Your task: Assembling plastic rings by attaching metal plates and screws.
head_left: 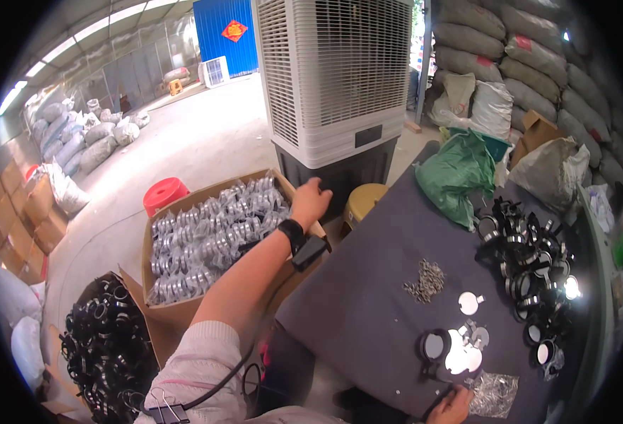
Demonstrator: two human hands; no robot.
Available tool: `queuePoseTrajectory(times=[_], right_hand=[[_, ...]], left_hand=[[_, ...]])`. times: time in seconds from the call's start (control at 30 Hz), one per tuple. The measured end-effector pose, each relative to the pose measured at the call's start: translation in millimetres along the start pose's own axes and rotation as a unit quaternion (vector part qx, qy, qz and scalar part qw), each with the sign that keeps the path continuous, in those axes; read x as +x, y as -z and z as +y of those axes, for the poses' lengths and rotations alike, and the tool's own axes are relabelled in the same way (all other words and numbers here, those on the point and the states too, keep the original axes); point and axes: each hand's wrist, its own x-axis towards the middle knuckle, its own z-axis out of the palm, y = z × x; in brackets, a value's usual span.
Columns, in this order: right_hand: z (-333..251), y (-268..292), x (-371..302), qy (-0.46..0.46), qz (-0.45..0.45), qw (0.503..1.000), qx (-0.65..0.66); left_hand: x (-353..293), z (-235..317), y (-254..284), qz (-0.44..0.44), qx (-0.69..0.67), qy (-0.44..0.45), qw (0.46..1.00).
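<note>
My left hand (310, 201) reaches out to the far right corner of an open cardboard box (184, 314). Its fingers lie apart on the rim, and I see nothing in them. A black band with a small black device sits on that wrist. The box is full of shiny ring parts (212, 240) wrapped in clear plastic. My right hand (454, 408) shows only partly at the lower edge, on the dark grey table (368, 297). It is beside a clear plastic bag (494, 393) and some round mirror discs (463, 357). What it holds is hidden.
A heap of black round frames (531, 268) lies at the table's right, and a small pile of metal bits (426, 279) mid-table. A second box holds black rings (106, 346). A big air cooler (336, 78), a yellow stool (365, 200), a red stool (164, 194), a green bag (456, 173) and stacked sacks (531, 63) stand behind.
</note>
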Motion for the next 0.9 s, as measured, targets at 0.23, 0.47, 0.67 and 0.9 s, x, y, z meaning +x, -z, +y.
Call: queuePoseTrajectory(times=[0.23,0.47,0.67,0.9], right_hand=[[-3.4,-15.5,2.7,-0.002,-0.003,0.990,-0.138],[10.0,-16.5,3.0,0.034,-0.006,0.993,-0.115],[75.5,-33.7,-25.6,-0.138,0.001,0.986,0.090],[68.2,-40.5,-25.1,-0.175,-0.043,0.982,0.049]], left_hand=[[116.4,-78.7,-35.8,0.027,0.063,0.068,0.995],[178.3,-98.8,-99.6,0.093,0.020,0.098,0.991],[217.6,-135.0,-128.9,0.101,-0.014,0.165,0.981],[226.1,-156.6,-141.6,0.126,-0.109,0.126,0.978]])
